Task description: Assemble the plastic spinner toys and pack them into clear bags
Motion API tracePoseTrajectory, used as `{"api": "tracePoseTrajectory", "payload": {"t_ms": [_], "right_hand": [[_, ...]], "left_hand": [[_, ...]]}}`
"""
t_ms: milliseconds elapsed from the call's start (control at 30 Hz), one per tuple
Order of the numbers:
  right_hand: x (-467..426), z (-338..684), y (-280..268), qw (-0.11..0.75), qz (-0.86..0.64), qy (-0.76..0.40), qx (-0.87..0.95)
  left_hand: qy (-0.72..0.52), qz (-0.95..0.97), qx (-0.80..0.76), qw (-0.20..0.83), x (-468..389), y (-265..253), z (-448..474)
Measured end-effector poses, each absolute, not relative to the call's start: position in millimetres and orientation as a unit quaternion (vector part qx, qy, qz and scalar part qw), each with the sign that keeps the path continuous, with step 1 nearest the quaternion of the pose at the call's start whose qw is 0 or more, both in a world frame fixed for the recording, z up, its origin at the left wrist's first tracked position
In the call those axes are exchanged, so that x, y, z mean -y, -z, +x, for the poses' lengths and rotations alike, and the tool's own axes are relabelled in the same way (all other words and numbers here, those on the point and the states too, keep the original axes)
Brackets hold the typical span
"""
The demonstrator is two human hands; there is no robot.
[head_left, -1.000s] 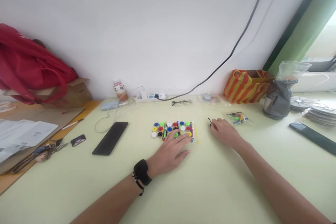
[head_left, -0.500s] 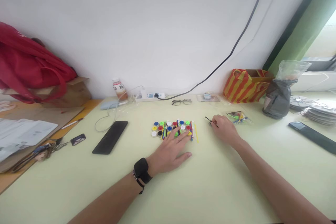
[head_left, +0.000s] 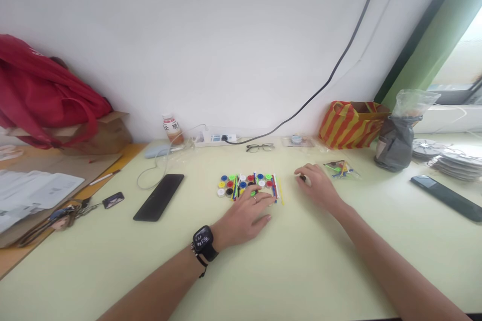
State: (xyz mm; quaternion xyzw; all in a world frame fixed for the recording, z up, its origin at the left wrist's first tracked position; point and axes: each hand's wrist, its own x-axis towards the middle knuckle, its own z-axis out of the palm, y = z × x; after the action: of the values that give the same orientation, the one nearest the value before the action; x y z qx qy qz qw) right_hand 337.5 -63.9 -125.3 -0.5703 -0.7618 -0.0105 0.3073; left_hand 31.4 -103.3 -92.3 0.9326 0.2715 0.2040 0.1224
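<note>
Black piece pinched in the right hand, right of the coloured discs; left hand over them, fingers spread.

Discs multicoloured; backpack red (tote red-yellow striped).

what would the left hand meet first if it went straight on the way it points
Most likely the thin coloured sticks at the right end of the round discs, just ahead of the left hand; depth is unclear, so it may already touch them.
</note>
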Motion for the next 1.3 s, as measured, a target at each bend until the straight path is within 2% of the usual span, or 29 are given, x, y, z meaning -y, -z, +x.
{"api": "tracePoseTrajectory", "payload": {"t_ms": [133,300,500,733,900,1300], "right_hand": [[76.3,316.5,117.6,0.270,-0.469,-0.073,0.838],[83.4,306.9,113.2,0.247,-0.444,-0.104,0.855],[92.4,311.9,98.6,0.271,-0.444,-0.184,0.834],[108.0,304.5,77.8,0.340,-0.461,-0.326,0.752],[117.1,290.3,73.0,0.362,-0.434,-0.390,0.727],[127.5,268.8,78.5,0.371,-0.386,-0.377,0.756]], "left_hand": [[-0.234,0.925,-0.281,0.103,101.3,96.4,32.0],[-0.253,0.921,-0.274,0.110,98.9,100.5,31.3],[-0.260,0.904,-0.280,0.193,101.7,97.9,30.7],[-0.334,0.824,-0.303,0.342,105.8,99.3,35.0],[-0.365,0.782,-0.341,0.373,103.0,101.4,36.0],[-0.405,0.704,-0.336,0.477,98.5,103.7,35.5]]}}
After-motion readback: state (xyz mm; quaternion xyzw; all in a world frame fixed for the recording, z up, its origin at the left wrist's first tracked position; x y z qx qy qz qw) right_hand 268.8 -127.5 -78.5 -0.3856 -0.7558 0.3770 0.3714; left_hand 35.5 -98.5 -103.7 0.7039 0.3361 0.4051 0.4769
